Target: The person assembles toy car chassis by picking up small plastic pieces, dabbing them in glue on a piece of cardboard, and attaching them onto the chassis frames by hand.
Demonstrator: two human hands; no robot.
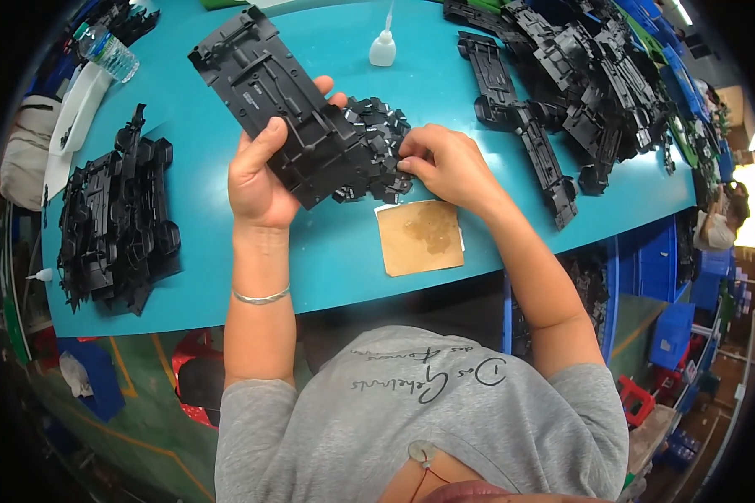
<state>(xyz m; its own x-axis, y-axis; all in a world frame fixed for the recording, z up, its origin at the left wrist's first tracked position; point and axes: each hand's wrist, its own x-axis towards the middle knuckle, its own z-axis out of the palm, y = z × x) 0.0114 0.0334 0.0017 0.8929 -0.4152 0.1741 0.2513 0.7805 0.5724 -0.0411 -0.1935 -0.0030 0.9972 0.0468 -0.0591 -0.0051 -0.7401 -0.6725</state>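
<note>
Grey shirt point(327, 419) on the wearer's torso lies nearest the camera, below both hands. Left hand point(260, 180) grips a black panel point(273, 101) by its long edges, thumb on the near edge, fingertips showing past the far one. Panel is held tilted above the bench point(335, 272), its lower end overlapping the near side of a heap of small parts point(383, 134); whether the two touch cannot be told. Right hand point(451, 163) is at the heap's right edge, thumb and forefinger drawn together; whether a part is pinched between them cannot be told.

Handling, as judged: panel appears to be moulded plastic, light for its length, stiff, and somewhat slick on its flat faces. Raised ribs and thin projections look the likeliest to snap. Sound hold is across the long side edges near the middle, clear of the ribs. Small parts look light and hard, best taken singly by fingertip.

Stained brown card point(419, 239) lies just below the right hand; dropper bottle point(382, 50) stands beyond both hands. Further black mouldings lie left of the left hand point(113, 222) and right of the right hand.
</note>
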